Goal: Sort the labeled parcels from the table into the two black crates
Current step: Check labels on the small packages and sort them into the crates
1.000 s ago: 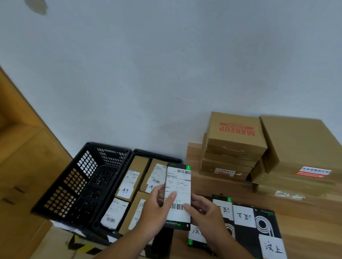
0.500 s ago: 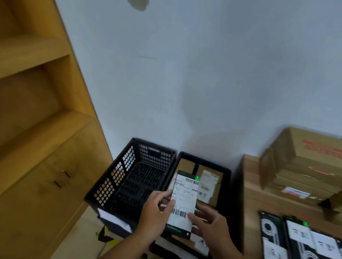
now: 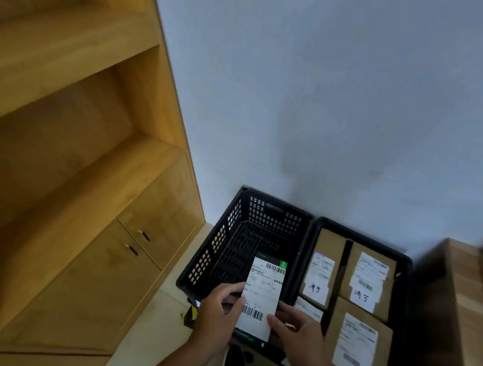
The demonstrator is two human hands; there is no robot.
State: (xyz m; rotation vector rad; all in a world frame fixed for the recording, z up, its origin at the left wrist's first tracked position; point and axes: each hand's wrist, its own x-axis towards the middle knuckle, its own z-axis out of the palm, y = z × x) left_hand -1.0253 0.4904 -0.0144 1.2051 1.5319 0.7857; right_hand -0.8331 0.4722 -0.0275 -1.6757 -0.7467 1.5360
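Two hands hold one flat black parcel (image 3: 264, 291). The left hand (image 3: 221, 311) curls its fingers round the parcel's left edge, thumb on the white label, and the right hand (image 3: 296, 330) pinches its lower right corner. The parcel hangs tilted over the near end of the left crate (image 3: 201, 265). Touching that crate's right side is the second crate (image 3: 401, 277), holding labelled brown boxes (image 3: 370, 278). Left of the left crate stands a wooden cabinet (image 3: 88, 258).
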